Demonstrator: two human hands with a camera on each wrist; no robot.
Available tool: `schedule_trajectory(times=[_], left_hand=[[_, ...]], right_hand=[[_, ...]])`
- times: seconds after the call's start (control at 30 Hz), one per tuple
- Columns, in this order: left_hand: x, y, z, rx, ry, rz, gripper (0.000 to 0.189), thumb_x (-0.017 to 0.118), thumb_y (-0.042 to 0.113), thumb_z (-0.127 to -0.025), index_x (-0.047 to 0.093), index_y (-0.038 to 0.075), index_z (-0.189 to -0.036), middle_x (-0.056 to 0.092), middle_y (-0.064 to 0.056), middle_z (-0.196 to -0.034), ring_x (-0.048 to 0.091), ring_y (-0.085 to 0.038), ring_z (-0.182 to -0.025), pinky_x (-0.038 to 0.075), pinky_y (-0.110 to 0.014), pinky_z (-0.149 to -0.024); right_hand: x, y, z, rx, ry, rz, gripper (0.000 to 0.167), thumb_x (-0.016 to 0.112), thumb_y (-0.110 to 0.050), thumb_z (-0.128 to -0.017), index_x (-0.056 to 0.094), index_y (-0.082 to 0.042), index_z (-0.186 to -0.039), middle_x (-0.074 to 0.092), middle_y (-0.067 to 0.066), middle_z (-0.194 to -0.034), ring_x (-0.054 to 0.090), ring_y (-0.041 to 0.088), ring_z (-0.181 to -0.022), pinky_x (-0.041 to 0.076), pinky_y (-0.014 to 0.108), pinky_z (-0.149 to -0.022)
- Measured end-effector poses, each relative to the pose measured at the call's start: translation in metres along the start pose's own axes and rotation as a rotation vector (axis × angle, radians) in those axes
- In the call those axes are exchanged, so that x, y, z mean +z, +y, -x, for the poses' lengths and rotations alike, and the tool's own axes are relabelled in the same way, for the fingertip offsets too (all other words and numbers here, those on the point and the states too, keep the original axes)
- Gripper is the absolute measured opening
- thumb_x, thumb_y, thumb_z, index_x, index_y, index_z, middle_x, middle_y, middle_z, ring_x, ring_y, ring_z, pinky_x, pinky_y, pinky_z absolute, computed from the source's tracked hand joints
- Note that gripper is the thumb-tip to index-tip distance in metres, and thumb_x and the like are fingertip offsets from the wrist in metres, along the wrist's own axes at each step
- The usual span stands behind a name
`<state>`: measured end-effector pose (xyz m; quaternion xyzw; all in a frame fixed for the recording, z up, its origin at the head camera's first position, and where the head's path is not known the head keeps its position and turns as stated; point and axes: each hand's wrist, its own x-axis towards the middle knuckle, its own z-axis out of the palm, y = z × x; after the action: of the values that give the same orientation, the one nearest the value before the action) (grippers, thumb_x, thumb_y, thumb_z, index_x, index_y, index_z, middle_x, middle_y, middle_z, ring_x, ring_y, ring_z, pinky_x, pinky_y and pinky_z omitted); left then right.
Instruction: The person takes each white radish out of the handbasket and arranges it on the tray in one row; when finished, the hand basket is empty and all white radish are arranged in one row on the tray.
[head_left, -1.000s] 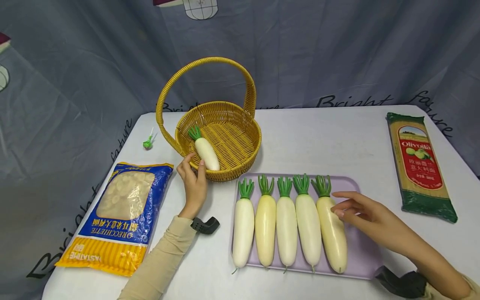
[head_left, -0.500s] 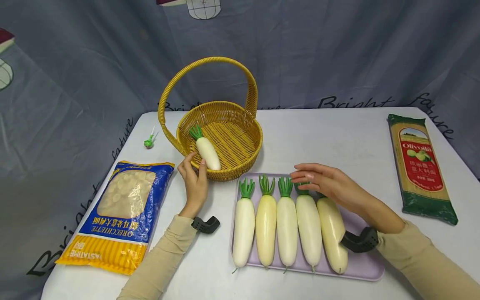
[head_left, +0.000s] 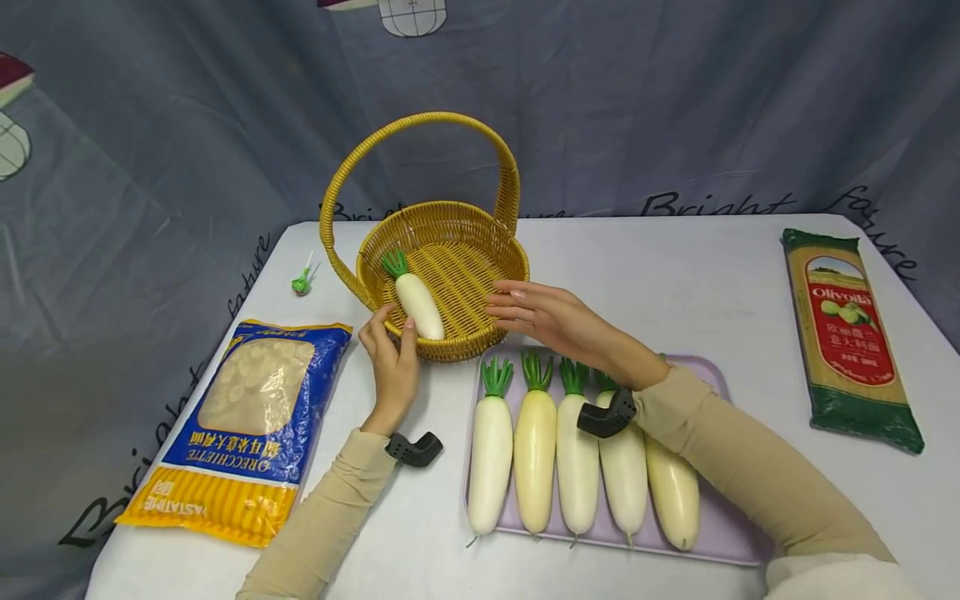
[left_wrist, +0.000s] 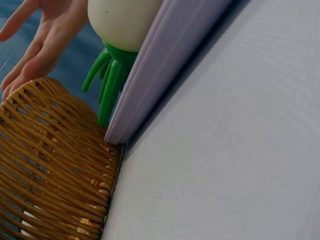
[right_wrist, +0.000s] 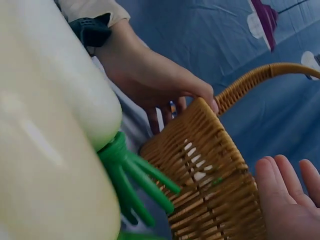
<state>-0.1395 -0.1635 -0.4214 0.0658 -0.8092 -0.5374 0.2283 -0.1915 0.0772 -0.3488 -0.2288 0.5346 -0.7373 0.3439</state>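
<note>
A round wicker basket point(head_left: 471, 287) with a tall handle stands at the back left, one white radish point(head_left: 420, 307) with green tops lying inside. At its near left side my left hand point(head_left: 393, 371) grips the rim, thumb at the edge and fingers along the outer wall point(right_wrist: 200, 165). My right hand point(head_left: 566, 329) has its fingers straight, tips right at the basket's right rim, nothing held. Under my right forearm, a purple tray point(head_left: 738, 533) carries several radishes point(head_left: 535, 467) in a row; the sleeve and wrist camera hide parts of those on the right.
On the left lies a blue and yellow bag of orecchiette pasta point(head_left: 243, 425), with a green-wrapped lollipop point(head_left: 302, 283) behind it. A long pasta packet point(head_left: 851, 337) lies at the right. A grey curtain point(head_left: 637, 108) hangs behind the white table point(head_left: 652, 275).
My right hand has moved left and away from me, from beside the rightmost radish over the row to the basket's rim. My left hand stays at the basket.
</note>
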Motion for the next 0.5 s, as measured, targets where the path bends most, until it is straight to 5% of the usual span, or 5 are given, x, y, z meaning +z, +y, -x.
schedule_trajectory(times=[0.23,0.5], left_hand=[[0.001,0.001,-0.001,0.005,0.005,-0.018,0.043,0.040,0.033,-0.096,0.033,0.008,-0.130,0.025,-0.020,-0.121,0.030,-0.018,-0.086,0.027,-0.030,-0.077],[0.001,0.003,0.001,-0.005,0.004,-0.022,0.041,0.040,0.032,-0.096,0.033,0.010,-0.130,0.025,-0.016,-0.117,0.033,-0.022,-0.085,0.028,-0.029,-0.075]], right_hand=[[0.014,-0.001,-0.038,-0.047,0.007,-0.133,0.052,0.037,-0.023,-0.098,0.021,0.001,-0.142,0.024,0.021,-0.146,0.028,0.029,-0.135,0.026,0.035,-0.109],[0.022,-0.002,-0.067,-0.068,0.077,-0.142,0.049,0.037,-0.019,-0.097,0.025,0.001,-0.140,0.031,0.019,-0.144,0.028,0.030,-0.135,0.027,0.035,-0.109]])
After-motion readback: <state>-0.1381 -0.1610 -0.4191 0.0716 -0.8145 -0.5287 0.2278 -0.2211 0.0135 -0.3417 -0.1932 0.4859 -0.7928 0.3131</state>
